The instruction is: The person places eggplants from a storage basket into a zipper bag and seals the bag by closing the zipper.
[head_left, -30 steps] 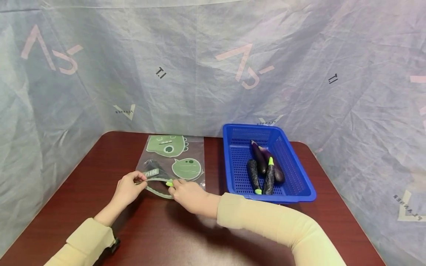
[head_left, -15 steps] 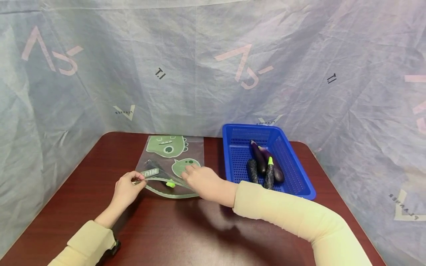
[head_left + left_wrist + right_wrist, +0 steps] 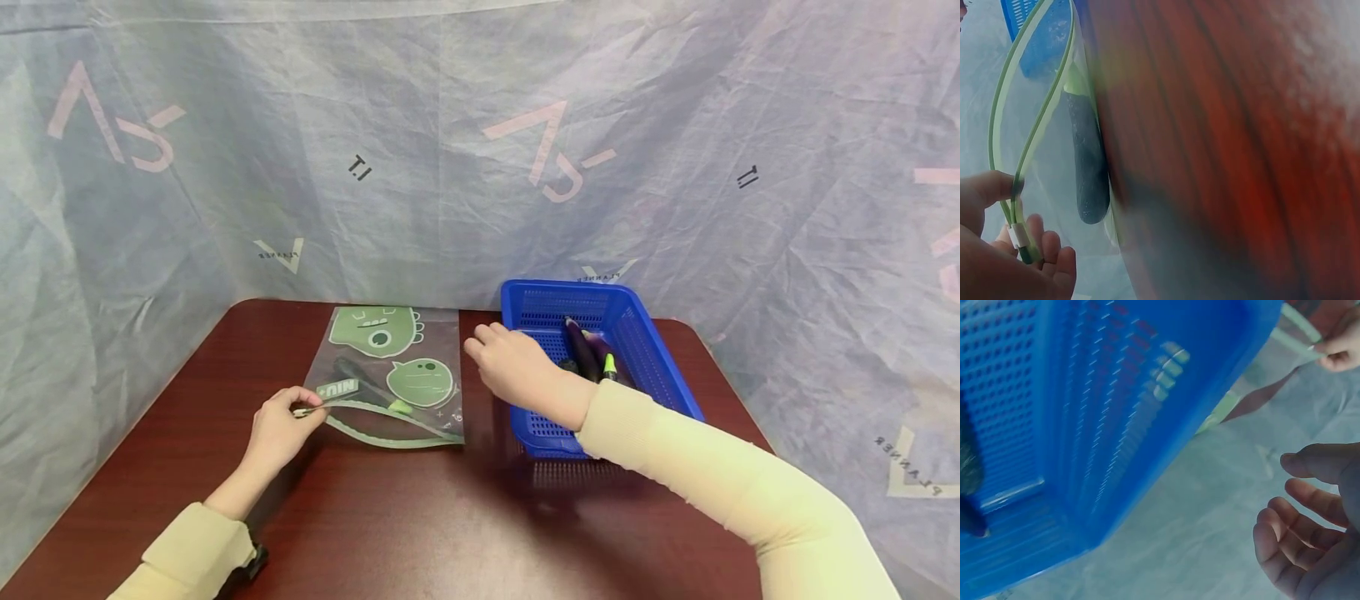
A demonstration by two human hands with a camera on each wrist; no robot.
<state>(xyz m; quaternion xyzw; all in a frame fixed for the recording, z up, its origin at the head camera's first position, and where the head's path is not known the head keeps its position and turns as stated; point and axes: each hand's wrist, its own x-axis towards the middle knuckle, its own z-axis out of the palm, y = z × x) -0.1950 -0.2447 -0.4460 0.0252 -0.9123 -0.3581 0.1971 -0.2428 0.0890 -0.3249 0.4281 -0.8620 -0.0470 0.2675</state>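
One dark vegetable (image 3: 1089, 159) with a green end lies inside the clear bag (image 3: 420, 379) on the table (image 3: 420, 533), and your left hand (image 3: 281, 427) pinches a corner beside the gaping mouth. Your right hand (image 3: 519, 367), fingers loosely bent round nothing, hangs near the blue basket (image 3: 663, 358); bagging seems in hand, so the next move likely calls for reaching in for one of the eggplants (image 3: 581, 348).

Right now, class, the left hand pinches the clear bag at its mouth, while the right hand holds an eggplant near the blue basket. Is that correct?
Not quite: the right hand near the blue basket holds nothing, as the right wrist view shows. The left hand pinches the clear bag at its mouth.
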